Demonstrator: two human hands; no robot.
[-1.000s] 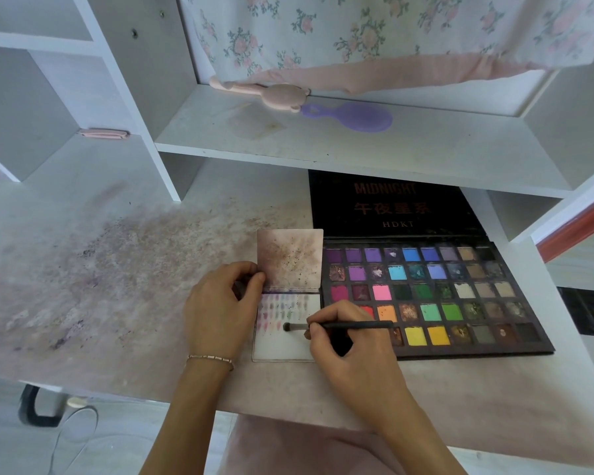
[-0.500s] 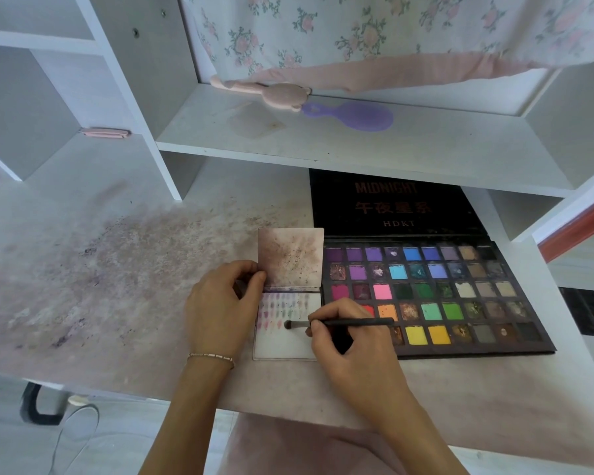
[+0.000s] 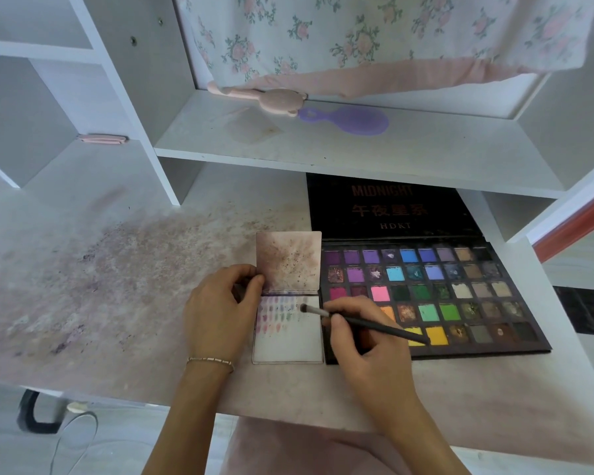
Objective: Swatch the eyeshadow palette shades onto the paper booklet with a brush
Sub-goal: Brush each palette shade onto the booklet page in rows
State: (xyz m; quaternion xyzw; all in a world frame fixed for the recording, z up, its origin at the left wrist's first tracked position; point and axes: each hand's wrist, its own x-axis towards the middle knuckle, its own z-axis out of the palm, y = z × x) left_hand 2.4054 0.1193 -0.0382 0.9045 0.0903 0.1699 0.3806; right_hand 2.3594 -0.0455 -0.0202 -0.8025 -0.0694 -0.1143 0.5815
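Booklet (image 3: 288, 341) lies on the desk (image 3: 83, 286), touching the palette's (image 3: 460, 293) left edge. Your left hand (image 3: 220, 313) pinches its flap; your right hand (image 3: 367, 347) grips the brush (image 3: 364, 323), tip on paper. Risk: pressing hard likely smears neighbouring swatches (image 3: 276, 313).

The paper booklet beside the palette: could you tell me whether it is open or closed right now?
Open. The paper booklet has its stained cover flipped up and away, and the exposed page shows rows of swatches. The left hand holds its left edge.
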